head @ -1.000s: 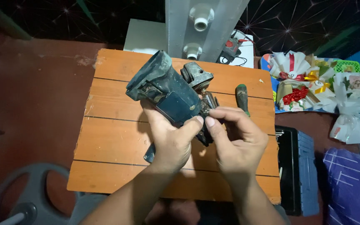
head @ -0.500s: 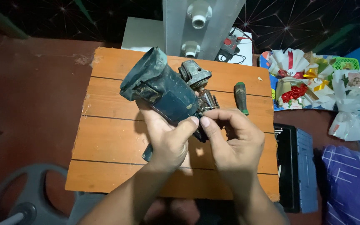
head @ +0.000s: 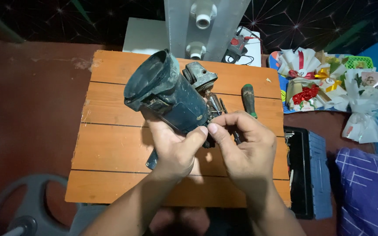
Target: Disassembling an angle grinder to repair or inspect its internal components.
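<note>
My left hand [head: 176, 148] grips a dirty dark blue power tool housing [head: 167, 97], its open round end tilted up and to the left. My right hand [head: 243, 146] pinches at the housing's lower right end, fingertips meeting my left thumb; what they pinch is hidden. Both hands are over a small orange wooden slat table [head: 110, 144]. Behind the housing on the table lie a grey metal gear head [head: 200, 76] and some metal tools [head: 215, 104]. A screwdriver with a green handle [head: 248, 99] lies to the right.
A grey post with white pipe fittings [head: 202, 26] stands beyond the table. An open black and blue toolbox [head: 307, 172] sits on the floor at the right. Gift bouquets [head: 329, 91] lie further right. A grey plastic stool [head: 22, 205] is at lower left.
The housing has been tilted a little, its open end turning further up and left. My right fingers have shifted closer against its lower end.
</note>
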